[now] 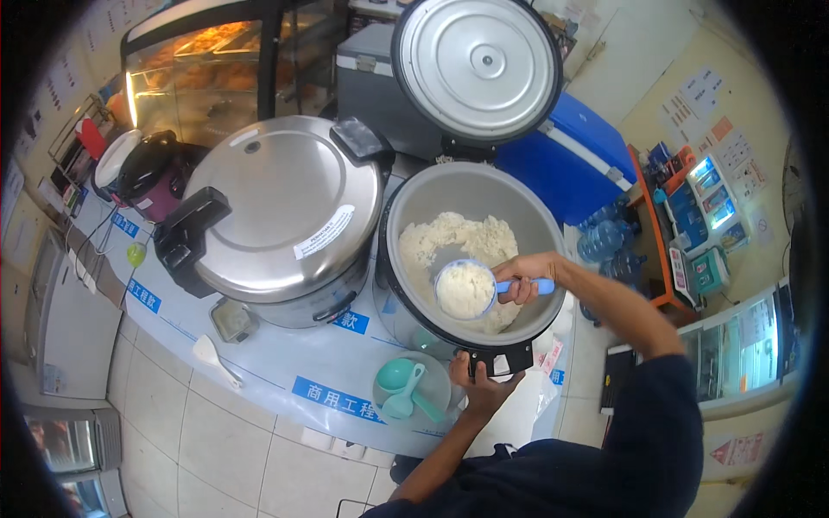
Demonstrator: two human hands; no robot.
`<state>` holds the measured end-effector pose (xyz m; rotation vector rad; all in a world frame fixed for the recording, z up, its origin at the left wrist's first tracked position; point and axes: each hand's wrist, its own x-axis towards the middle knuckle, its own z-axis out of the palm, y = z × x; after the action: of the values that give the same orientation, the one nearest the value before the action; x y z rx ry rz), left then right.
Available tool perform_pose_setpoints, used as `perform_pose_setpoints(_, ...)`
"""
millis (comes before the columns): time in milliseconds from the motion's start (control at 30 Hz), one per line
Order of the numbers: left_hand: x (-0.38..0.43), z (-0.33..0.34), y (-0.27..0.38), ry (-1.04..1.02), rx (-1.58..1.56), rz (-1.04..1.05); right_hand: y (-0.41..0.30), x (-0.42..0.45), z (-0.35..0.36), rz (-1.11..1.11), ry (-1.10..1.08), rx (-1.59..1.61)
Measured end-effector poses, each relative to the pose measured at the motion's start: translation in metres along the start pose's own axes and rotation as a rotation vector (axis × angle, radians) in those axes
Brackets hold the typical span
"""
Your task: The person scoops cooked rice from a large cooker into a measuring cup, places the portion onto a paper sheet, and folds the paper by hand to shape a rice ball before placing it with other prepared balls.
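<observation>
My right hand grips the blue handle of a round scoop, which is filled with white rice. The scoop is above a large open rice cooker pot, where cooked rice lies around the bottom and lower walls. With its fingers at the black front latch, my left hand holds the cooker from the front. The cooker's round metal lid stands raised behind the pot. Beside my left hand, a plate carries a teal ladle and a lighter teal spoon.
A second large cooker with its lid shut stands to the left. Before it lie a white rice paddle and a small clear container. Behind are a blue cooler box, a grey cooler and a lit food display case.
</observation>
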<state>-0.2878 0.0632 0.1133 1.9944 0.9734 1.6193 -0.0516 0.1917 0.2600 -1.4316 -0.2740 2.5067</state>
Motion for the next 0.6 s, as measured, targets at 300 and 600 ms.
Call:
perform_pose_setpoints(300,0.006,-0.01,0.003,-0.077,-0.069,-0.068,0.079,-0.057,0.013,-0.442,-0.176,0.318)
perform_pose_setpoints(600,-0.078,-0.052,-0.005,-0.312,-0.094,-0.082,0.32,-0.053,-0.015,-0.611,-0.123,0.512)
